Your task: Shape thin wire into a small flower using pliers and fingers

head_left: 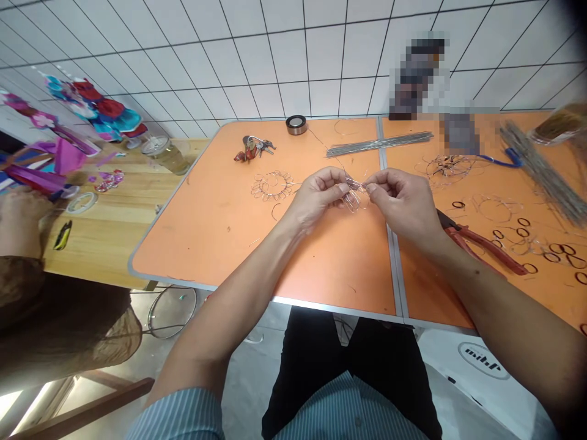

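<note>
Wire [353, 197], partly hidden by left hand [320, 194], right hand [406, 203]

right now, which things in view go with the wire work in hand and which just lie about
Likely part of the job:
wire piece in the left hand and right hand
looped wire ring
straight wires
red-handled pliers

Seemingly just lying about:
keys
clear container
yellow-black object

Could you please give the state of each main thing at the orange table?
Left hand: pinching the wire piece
Right hand: pinching the same piece
Wire piece: bent into loops, held
Wire ring: looped, lying flat
Straight wires: lying bundled
Tape roll: lying flat
Pliers: lying down, opening unclear
</note>
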`<state>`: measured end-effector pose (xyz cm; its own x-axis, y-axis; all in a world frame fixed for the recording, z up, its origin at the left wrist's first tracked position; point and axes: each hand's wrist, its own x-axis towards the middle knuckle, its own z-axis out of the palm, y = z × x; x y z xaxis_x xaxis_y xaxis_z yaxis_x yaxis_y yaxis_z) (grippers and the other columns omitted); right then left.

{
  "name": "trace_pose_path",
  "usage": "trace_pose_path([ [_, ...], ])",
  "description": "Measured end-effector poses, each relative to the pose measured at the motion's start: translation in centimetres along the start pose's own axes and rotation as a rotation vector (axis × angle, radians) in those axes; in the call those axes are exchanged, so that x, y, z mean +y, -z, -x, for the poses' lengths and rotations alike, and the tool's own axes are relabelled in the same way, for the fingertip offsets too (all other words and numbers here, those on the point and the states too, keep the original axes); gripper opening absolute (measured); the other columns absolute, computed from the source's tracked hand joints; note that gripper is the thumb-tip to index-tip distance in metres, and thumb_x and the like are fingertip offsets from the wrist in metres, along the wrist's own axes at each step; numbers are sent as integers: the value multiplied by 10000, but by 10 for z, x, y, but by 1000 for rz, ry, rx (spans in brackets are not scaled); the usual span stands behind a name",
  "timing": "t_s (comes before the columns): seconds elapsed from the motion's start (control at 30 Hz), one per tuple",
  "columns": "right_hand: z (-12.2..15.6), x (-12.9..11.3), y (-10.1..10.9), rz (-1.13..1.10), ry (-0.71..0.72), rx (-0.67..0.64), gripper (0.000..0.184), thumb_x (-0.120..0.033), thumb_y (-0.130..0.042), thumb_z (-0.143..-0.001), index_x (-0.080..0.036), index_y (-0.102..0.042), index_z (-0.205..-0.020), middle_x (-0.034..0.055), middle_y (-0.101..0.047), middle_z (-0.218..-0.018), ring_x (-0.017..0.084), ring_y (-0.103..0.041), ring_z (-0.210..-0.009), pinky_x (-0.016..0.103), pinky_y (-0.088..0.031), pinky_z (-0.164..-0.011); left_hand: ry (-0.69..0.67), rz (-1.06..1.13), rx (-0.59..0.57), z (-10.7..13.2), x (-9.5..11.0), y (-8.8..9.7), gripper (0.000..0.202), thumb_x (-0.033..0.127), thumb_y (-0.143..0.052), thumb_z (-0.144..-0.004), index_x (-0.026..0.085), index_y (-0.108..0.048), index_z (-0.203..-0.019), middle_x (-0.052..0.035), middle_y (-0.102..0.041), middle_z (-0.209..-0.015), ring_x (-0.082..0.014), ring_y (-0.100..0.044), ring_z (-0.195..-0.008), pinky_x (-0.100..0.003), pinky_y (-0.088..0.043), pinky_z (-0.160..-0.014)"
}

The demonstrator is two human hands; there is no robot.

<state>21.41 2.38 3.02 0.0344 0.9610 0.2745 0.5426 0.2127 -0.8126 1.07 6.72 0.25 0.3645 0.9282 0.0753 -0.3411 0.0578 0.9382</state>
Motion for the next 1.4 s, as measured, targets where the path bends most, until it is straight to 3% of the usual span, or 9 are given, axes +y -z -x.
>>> trace_pose_path([
  [0.37,-1,5,-3,50,28,-5,126,-319,-732,-963,-260,-843,-967,41,-727,-752,233,-620,-680,389,-480,-660,30,-5,-1,1,1,1,292,268,-929,-810,237,-755,-1041,9,-779,-913,-119,-716,-735,-255,-535,-673],
  [0.47,1,4,-4,75,36,6,128,-306,-724,-983,-259,-842,-970,47,-739,-769,243,-643,-698,404,-498,-690,54,8,-20,5,4,-2,239,282,-890,-801,231,-721,-963,13,-750,-881,-131,-726,-756,-263,-564,-695],
  [0.63,5,1,-5,123,56,18,138,-343,-712,-1021,-278,-827,-982,59,-778,-804,271,-688,-749,418,-508,-703,94,-42,42,7,4,-8,496,481,-1012,-800,226,-588,-806,23,-691,-765,-126,-708,-715,-263,-565,-693],
  [0.7,6,0,-6,151,69,25,132,-332,-707,-1028,-281,-817,-975,66,-784,-817,282,-706,-773,426,-509,-715,92,-73,76,6,2,-9,499,428,-1053,-769,227,-599,-817,34,-681,-717,-115,-690,-669,-252,-534,-666],
  [0.83,7,2,-7,194,116,28,153,-274,-667,-1038,-280,-811,-986,77,-790,-849,284,-717,-786,433,-504,-730,77,-82,90,5,1,-11,242,209,-959,-825,203,-752,-951,28,-728,-730,-104,-676,-643,-253,-525,-668],
  [0.9,6,5,-8,202,150,37,164,-256,-651,-1040,-275,-809,-1000,76,-792,-860,279,-715,-785,430,-504,-730,78,-105,80,6,2,-12,148,186,-919,-854,185,-784,-913,15,-743,-739,-97,-663,-642,-252,-531,-682],
  [1.17,2,11,-10,149,229,102,126,-200,-687,-997,-270,-778,-947,39,-777,-810,255,-703,-739,417,-521,-750,81,-192,76,8,6,-16,384,432,-1059,-791,177,-773,-780,9,-700,-659,-97,-590,-618,-254,-504,-641],
  [1.4,2,10,-11,95,176,62,110,-194,-710,-965,-274,-751,-902,41,-784,-818,255,-708,-740,413,-522,-728,63,-266,77,8,5,-14,337,371,-1019,-796,180,-745,-751,-2,-735,-696,-92,-561,-603,-256,-475,-609],
])
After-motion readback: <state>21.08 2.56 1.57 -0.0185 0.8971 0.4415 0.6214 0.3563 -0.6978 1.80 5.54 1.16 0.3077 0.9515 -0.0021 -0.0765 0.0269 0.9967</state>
